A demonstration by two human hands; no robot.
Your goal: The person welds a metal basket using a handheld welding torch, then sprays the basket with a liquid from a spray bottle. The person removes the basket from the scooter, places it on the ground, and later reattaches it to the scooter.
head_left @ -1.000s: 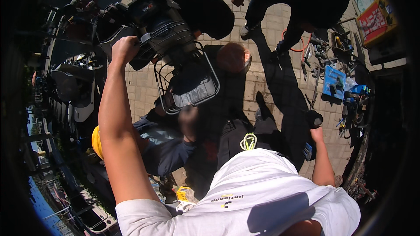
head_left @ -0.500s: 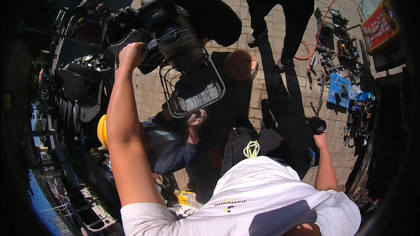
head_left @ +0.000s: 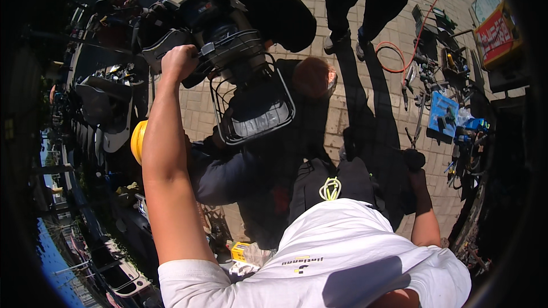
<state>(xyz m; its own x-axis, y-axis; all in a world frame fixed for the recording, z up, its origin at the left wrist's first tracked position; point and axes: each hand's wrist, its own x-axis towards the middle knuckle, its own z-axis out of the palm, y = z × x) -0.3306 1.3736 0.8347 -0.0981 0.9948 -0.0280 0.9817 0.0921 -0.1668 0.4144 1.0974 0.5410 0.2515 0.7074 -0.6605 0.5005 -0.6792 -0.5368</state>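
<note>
My left hand (head_left: pixel 179 61) is closed in a fist at the left of a scooter (head_left: pixel 225 51). Its fingers meet a dark part there, too shadowed to name. A black wire basket (head_left: pixel 253 105), with a grey lining in its bottom, is on the near side of the scooter, right of this hand. Far to the right, my right hand (head_left: pixel 418 179) hangs in shadow, closed against a dark rounded thing (head_left: pixel 414 160) whose kind I cannot make out. A crouching co-worker's dark blue sleeve (head_left: pixel 222 179) is beneath the near end of the basket; that person's hands are hidden.
Another person in dark trousers (head_left: pixel 345 0) stands on the paving ahead. Tools (head_left: pixel 451 65), a blue tray (head_left: pixel 442 115) and a red hose (head_left: pixel 391 57) lie at right. Parked scooters (head_left: pixel 105 108) line the left side. A yellow box (head_left: pixel 238 251) is beside my waist.
My left hand has shifted slightly right and the basket slightly farther away. The co-worker's hand at the basket's near edge is out of sight. The standing person has stepped back. My right hand has entered shadow.
</note>
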